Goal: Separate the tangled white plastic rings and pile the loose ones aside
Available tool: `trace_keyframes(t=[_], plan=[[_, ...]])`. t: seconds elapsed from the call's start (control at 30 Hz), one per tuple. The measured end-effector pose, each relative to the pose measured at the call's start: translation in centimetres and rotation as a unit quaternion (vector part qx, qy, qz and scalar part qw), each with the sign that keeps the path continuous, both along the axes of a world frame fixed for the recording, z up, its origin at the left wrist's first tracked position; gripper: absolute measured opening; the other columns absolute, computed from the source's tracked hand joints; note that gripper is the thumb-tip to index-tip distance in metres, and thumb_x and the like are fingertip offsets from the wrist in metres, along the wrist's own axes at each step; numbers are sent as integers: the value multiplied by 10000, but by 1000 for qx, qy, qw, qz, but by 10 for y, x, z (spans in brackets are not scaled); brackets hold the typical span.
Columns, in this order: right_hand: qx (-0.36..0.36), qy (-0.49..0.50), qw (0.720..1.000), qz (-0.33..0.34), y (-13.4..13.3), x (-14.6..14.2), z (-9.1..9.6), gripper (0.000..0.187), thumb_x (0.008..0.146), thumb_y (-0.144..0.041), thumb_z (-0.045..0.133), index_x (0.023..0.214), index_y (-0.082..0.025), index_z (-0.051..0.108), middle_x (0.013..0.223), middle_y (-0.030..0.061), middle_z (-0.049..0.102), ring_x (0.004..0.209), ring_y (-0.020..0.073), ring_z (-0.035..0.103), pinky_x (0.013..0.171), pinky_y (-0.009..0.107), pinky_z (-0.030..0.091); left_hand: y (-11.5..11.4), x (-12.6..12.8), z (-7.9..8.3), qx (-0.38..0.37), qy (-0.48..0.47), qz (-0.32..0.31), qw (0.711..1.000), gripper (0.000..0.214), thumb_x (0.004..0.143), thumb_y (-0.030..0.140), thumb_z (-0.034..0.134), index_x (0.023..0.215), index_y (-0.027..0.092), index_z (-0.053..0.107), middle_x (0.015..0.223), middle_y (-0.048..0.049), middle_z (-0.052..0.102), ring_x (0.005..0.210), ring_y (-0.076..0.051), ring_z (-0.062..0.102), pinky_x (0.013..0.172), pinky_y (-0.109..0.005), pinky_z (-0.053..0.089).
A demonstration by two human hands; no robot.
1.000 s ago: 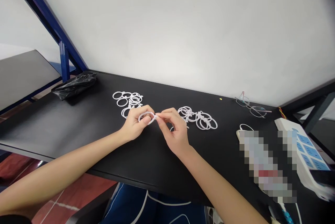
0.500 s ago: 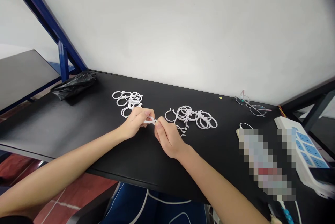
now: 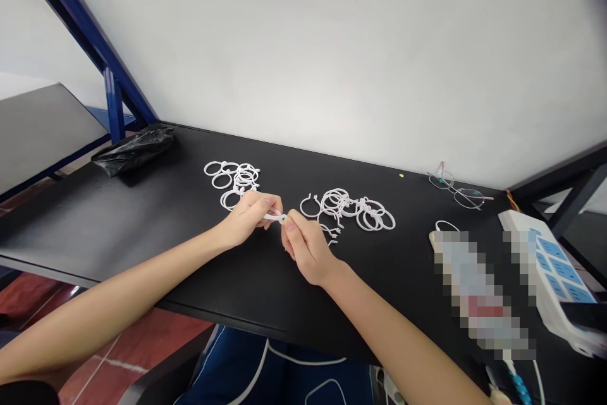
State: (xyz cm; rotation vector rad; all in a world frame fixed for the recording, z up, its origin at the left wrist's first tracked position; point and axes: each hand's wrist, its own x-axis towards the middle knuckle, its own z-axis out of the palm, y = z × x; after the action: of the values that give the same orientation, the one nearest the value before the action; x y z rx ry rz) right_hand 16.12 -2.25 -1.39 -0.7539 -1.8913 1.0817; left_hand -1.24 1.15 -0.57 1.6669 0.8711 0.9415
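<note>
Between both hands is a white plastic ring [image 3: 273, 215], held above the black tabletop. My left hand [image 3: 250, 214] is closed round its left side. My right hand [image 3: 307, 242] pinches its right end, where the ring's ends seem to meet; the fingertips cover that spot. Behind my left hand lies a pile of closed white rings [image 3: 221, 180]. Right of my right hand is a second pile of white rings [image 3: 336, 203], some of them with their ends apart and small hooked tips showing.
A crumpled black plastic bag [image 3: 135, 151] lies at the left rear of the table [image 3: 199, 294]. Eyeglasses [image 3: 459, 191] rest by the wall on the right. Nearer stand a blurred-out phone-like object [image 3: 478, 294] with a cable and a white power strip [image 3: 552, 266] with blue sockets.
Hardly anything differs. Both hands keep their hold on the white ring, and the whole view has shifted very slightly.
</note>
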Motion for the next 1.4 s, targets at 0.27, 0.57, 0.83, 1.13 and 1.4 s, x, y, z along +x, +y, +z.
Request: trace_keyframes(t=[0.27,0.57,0.83,1.13,1.4], plan=[[-7,9,1000,5,0,0,-2,346,1032,-323,296,708,-235,381,540,-58,431,478,106,415,525,268,343,1,-1,6,-9,4,-26,1000,485,909,492,385,603,152,547,390,27,430,374,-67,288,388,-194,195],[-10,-8,1000,-8,0,1,-3,369,1034,-366,278,702,-235,373,534,-58,431,485,105,426,541,263,364,2,-3,12,-6,21,-39,999,435,912,407,401,594,148,546,432,16,481,388,-64,272,403,-209,191],[19,-30,999,-29,2,0,-5,323,1028,-320,278,726,-236,357,558,-57,407,480,107,415,521,262,335,4,-1,1,-44,-20,-40,998,461,927,456,373,619,159,545,381,71,304,354,-64,271,412,-202,276],[58,-51,991,-109,2,-1,-5,261,1021,-312,303,798,-226,410,556,-62,400,462,98,400,501,245,319,5,3,13,-38,-11,-72,997,507,934,550,382,721,140,593,441,62,411,397,-88,405,525,-259,469],[72,-44,989,-122,1,-2,-2,262,1009,-271,345,757,-223,397,557,-65,392,443,83,375,482,233,292,7,0,13,-62,7,-108,992,614,925,668,317,754,138,575,453,38,481,421,-108,448,546,-279,472]])
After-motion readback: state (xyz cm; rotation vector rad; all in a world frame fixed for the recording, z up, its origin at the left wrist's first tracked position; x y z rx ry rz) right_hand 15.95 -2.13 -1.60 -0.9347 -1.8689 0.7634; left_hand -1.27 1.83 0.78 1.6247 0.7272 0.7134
